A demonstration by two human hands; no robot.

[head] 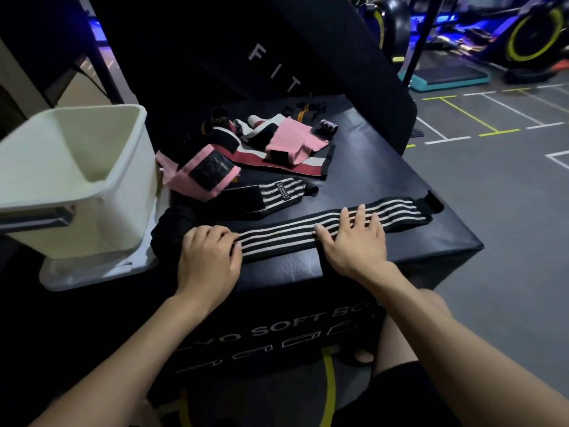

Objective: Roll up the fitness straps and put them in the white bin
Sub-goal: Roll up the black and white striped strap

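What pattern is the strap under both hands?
Black with white lengthwise stripes, clearest in the head view.

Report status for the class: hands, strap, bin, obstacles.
Left hand curled on striped strap end; right hand flat on it. Strap unrolled on black box. White bin beside. Nothing blocking.

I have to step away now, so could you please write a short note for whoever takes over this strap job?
Left hand: fingers curled over the near end of the striped strap, apparently starting the roll.
Right hand: flat, pressing the strap's middle on the black box.
White bin: on the left, nothing visible inside from this angle.
Done: no strap looks fully rolled.
Left: roll this one, then the second striped strap, the pink straps and the rest of the pile behind; bin all.
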